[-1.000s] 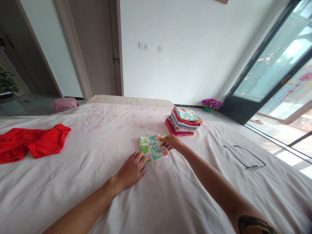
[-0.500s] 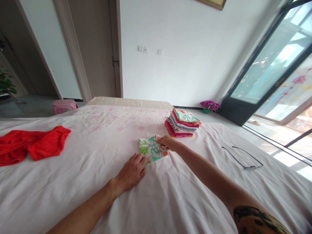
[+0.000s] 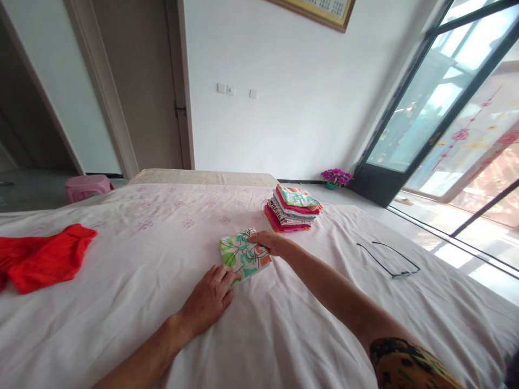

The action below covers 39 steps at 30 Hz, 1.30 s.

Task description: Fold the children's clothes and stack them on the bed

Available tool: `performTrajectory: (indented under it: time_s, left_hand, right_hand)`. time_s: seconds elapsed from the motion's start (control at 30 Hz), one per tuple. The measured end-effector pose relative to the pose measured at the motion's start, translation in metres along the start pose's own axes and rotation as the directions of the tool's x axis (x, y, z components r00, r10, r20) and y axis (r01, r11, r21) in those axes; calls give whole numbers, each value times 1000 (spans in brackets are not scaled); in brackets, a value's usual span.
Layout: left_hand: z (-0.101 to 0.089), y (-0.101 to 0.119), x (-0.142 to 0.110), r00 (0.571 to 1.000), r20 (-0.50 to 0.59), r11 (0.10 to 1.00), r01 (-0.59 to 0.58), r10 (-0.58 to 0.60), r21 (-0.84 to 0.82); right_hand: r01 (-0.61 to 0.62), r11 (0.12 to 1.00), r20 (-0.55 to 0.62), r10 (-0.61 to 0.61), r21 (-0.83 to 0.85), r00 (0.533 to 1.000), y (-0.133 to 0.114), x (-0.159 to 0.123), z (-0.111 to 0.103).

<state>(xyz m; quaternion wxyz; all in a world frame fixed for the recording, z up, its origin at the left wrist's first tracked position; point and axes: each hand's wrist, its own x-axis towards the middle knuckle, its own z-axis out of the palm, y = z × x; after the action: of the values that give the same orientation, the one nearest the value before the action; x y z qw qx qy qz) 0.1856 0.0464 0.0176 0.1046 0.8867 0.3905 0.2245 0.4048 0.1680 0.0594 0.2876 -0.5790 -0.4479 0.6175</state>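
A small folded cloth [image 3: 244, 258], white with green, teal and orange print and dark lines, lies on the white bed sheet [image 3: 162, 302]. My left hand [image 3: 210, 296] has its fingers closed at the cloth's near left corner, the thumb tucked close to them. At the far right side, my right hand [image 3: 268, 242] grips the same cloth, fingertips on its top. Just behind my right hand stands a stack of folded cloths [image 3: 292, 209] in pink, white and patterned fabric. Its top piece has a print like that of the held one.
A crumpled red garment [image 3: 51, 258] lies at the left of the bed. Eyeglasses [image 3: 399, 274] with open temples rest on the sheet at the right. Beyond the bed are a pink stool [image 3: 87, 186], purple flowers in a green pot [image 3: 335, 177] and a glass door [image 3: 405, 119].
My right hand has slid inward over the folded cloth's right side, while my left hand stays at its near corner. The view has turned right and tilted up slightly, showing more of a wall frame.
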Motion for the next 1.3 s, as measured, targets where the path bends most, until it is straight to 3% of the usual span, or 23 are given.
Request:
performTrajectory:
  time_s: [0.13, 0.23, 0.33, 0.4, 0.5, 0.57, 0.63, 0.73, 0.83, 1.03, 1.3]
  left_hand:
    - [0, -1, 0, 1000, -26, 999, -18, 17, -33]
    - [2, -4, -2, 997, -66, 998, -35, 31, -57]
    - [5, -7, -3, 995, -80, 997, -58, 54, -54]
    - [7, -8, -3, 996, -68, 997, -60, 56, -53]
    - [7, -7, -2, 998, -45, 996, -45, 41, -71]
    - [6, -6, -1, 999, -34, 996, -40, 37, -84]
    - [5, -5, -1, 999, -28, 995, -37, 35, -92]
    - [5, -5, 0, 999, -23, 994, -37, 35, -98]
    - [5, -5, -1, 999, -15, 994, -33, 31, -106]
    - [7, -7, -2, 999, -15, 993, -36, 34, -109]
    - [7, -7, 0, 999, -16, 993, -31, 30, -110]
  right_hand:
    - [37, 996, 15, -38, 79, 999, 2, -9, 3]
    - [184, 960, 10, -190, 211, 982, -8, -19, -2]
    - [370, 869, -91, -361, 327, 928, -37, -27, -21]
    - [502, 786, -209, -456, 362, 865, -65, -29, -43]
    - [717, 610, -506, -524, 338, 685, -106, -27, -82]
    - [782, 556, -692, -447, 282, 567, -123, -22, -107]
    - [750, 607, -804, -292, 262, 517, -126, -14, -127]
    - [640, 696, -841, -95, 326, 532, -113, -1, -145]
    - [603, 705, -830, -36, 374, 557, -100, 6, -153]
    - [637, 667, -822, -64, 386, 566, -99, 4, -156]
    - [627, 647, -779, -82, 434, 622, -82, -12, -156]
